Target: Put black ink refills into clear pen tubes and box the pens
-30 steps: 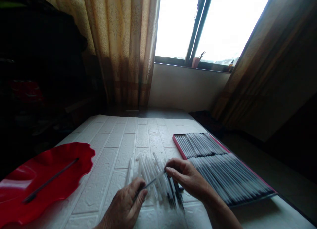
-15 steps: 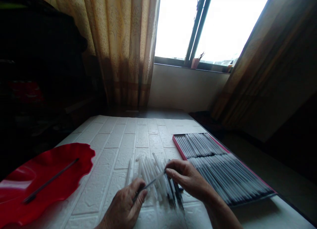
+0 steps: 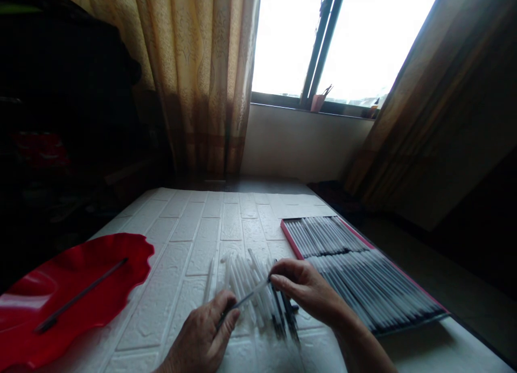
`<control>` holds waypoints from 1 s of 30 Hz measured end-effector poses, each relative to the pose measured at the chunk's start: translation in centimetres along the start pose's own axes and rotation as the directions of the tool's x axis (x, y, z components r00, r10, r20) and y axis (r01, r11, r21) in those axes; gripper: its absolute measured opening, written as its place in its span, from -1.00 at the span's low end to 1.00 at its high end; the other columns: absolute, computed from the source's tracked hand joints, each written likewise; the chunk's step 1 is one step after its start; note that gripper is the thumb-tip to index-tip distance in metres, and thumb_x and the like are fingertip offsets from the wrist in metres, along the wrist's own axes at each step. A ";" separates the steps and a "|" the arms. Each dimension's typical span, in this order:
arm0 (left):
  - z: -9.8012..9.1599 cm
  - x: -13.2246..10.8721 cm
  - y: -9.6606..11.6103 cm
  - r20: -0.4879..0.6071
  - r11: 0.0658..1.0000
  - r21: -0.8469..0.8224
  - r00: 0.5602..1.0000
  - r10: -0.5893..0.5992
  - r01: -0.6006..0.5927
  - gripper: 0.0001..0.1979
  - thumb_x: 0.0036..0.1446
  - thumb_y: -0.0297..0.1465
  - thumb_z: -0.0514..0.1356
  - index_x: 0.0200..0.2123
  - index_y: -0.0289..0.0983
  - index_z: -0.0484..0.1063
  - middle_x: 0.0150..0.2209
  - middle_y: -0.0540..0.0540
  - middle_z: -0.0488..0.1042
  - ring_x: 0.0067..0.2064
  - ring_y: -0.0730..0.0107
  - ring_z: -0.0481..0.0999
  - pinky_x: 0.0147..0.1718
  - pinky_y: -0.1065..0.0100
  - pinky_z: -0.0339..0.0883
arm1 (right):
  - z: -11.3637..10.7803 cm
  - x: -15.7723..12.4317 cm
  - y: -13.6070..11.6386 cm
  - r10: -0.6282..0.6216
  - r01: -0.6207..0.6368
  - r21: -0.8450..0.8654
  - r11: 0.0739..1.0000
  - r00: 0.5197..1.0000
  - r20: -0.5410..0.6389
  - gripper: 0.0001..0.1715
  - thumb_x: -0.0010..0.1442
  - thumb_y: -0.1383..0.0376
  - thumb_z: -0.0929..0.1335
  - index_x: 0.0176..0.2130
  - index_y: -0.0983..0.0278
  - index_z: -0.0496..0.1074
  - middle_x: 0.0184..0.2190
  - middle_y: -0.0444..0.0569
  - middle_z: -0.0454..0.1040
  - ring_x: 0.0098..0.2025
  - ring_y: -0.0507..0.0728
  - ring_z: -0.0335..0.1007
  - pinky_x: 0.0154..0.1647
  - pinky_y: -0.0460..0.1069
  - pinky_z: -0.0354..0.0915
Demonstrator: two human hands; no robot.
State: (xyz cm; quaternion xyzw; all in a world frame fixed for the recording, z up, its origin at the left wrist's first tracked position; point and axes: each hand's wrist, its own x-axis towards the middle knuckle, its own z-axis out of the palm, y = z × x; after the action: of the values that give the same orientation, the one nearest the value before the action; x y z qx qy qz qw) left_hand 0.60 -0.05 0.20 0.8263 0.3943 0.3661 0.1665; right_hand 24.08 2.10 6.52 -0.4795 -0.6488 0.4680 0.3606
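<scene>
Between my two hands a slim pen (image 3: 251, 296) slants up to the right, its barrel clear or pale. My left hand (image 3: 208, 327) pinches the lower end between thumb and fingers. The fingertips of my right hand (image 3: 301, 287) close on the upper end. Beneath the pen, several translucent white pen barrels (image 3: 241, 273) lie loosely bunched on the table. Several dark, thin pen parts (image 3: 285, 316) lie just below my right hand, partly hidden by it and blurred.
To the right, a pink-edged box (image 3: 291, 239) holds two rows of pens (image 3: 375, 287). On the left, a red wavy-rimmed plate (image 3: 137, 249) carries one dark pen (image 3: 83, 295). A white brick-patterned cover (image 3: 161, 287) lies over the table. Curtains (image 3: 202, 77) and a window stand beyond.
</scene>
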 end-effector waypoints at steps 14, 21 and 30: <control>0.0 0.2 -0.1 0.039 1.000 0.000 0.999 -0.021 0.021 -0.84 0.33 -0.35 -0.02 -0.29 -0.15 0.31 -0.50 0.12 0.46 -0.48 0.51 0.54 -0.47 0.58 0.29 | -0.1 0.1 -0.2 0.030 -0.030 -0.001 1.000 0.999 0.017 -0.71 0.10 0.11 0.38 -0.39 0.32 0.44 -0.53 -0.18 0.33 -0.50 -0.02 0.16 -0.49 -0.11 0.12; -0.2 0.4 0.3 0.083 1.000 0.007 0.996 -0.025 0.025 -0.70 0.36 -0.35 -0.08 -0.42 -0.16 0.29 -0.59 0.14 0.43 -0.56 0.55 0.50 -0.52 0.60 0.25 | -0.8 0.1 0.4 0.021 -0.021 -0.018 1.000 1.000 -0.024 -0.71 0.08 0.11 0.36 -0.32 0.31 0.45 -0.50 -0.15 0.38 -0.50 0.00 0.23 -0.49 -0.10 0.19; -0.2 0.1 0.2 0.098 1.000 0.014 0.995 -0.017 0.016 -0.73 0.35 -0.34 -0.08 -0.39 -0.16 0.30 -0.57 0.13 0.43 -0.54 0.53 0.52 -0.51 0.58 0.27 | -2.7 -0.2 1.3 0.002 -0.226 -0.787 0.575 0.962 -0.274 -0.81 0.17 0.29 0.32 -0.30 0.19 0.55 -0.32 -0.01 0.58 -0.29 0.17 0.47 -0.30 -0.01 0.20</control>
State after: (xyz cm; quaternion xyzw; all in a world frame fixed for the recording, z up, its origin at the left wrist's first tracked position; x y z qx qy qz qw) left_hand 0.58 -0.07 0.47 0.8410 0.3948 0.3213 0.1832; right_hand 26.99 2.71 6.05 -0.6854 -0.7087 0.0796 0.1473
